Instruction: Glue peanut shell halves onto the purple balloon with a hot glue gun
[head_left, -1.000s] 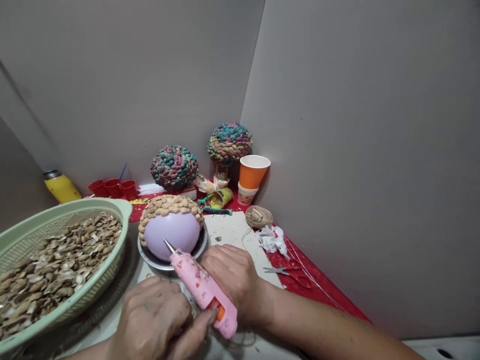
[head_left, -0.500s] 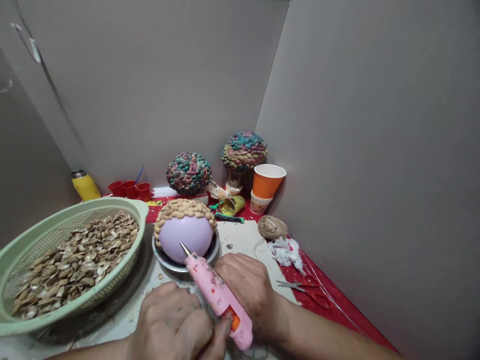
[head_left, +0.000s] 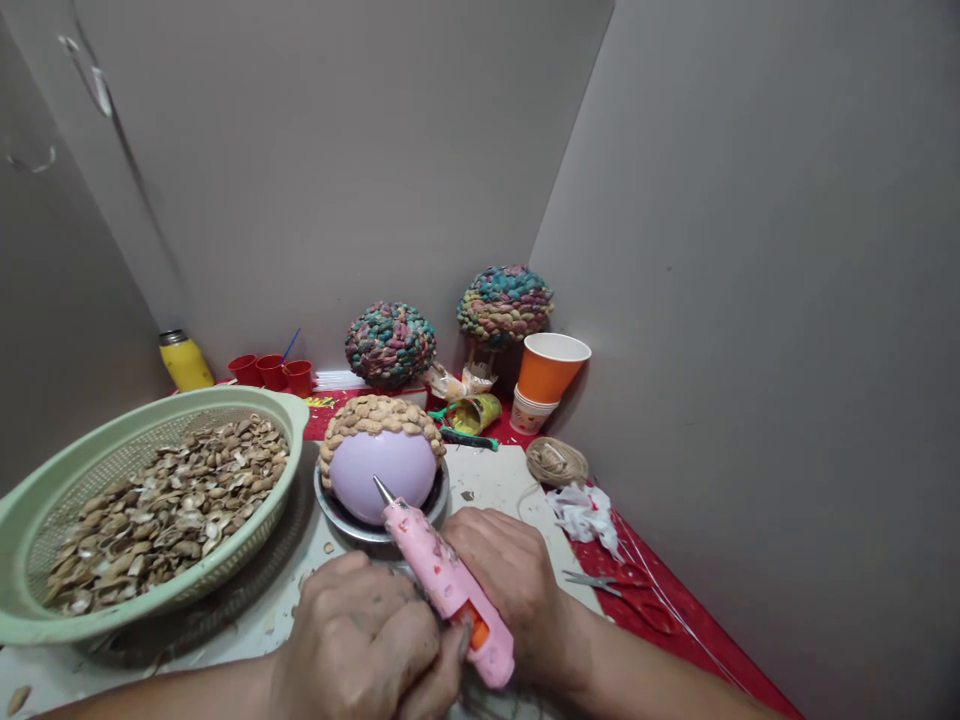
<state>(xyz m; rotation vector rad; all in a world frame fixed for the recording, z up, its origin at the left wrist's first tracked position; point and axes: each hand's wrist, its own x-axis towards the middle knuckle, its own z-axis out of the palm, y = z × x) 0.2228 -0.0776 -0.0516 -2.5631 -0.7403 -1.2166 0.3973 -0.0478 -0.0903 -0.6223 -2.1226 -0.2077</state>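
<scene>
A pink glue gun (head_left: 450,585) points its metal nozzle away from me, toward a lilac balloon (head_left: 382,470). Peanut shells (head_left: 379,412) cover the balloon's top and sides, and its front is bare. It rests in a metal bowl (head_left: 347,523). My right hand (head_left: 502,575) is closed against the gun's right side, fingertips hidden. From the left, my left hand (head_left: 367,625) is closed, its thumb on the gun's rear by an orange part. The gun's handle is out of sight.
A green colander (head_left: 298,410) of peanut shells stands left. Behind are two colourful shell-covered balls (head_left: 390,345), red cups (head_left: 271,372), a yellow bottle (head_left: 185,362) and an orange paper cup (head_left: 553,368). Twine (head_left: 556,461), crumpled tissue (head_left: 585,515) and scissors (head_left: 630,588) lie right.
The view has turned slightly left, so the scene sits further right in the picture. Both hands keep the same hold on the glue gun, and its nozzle still faces the balloon.
</scene>
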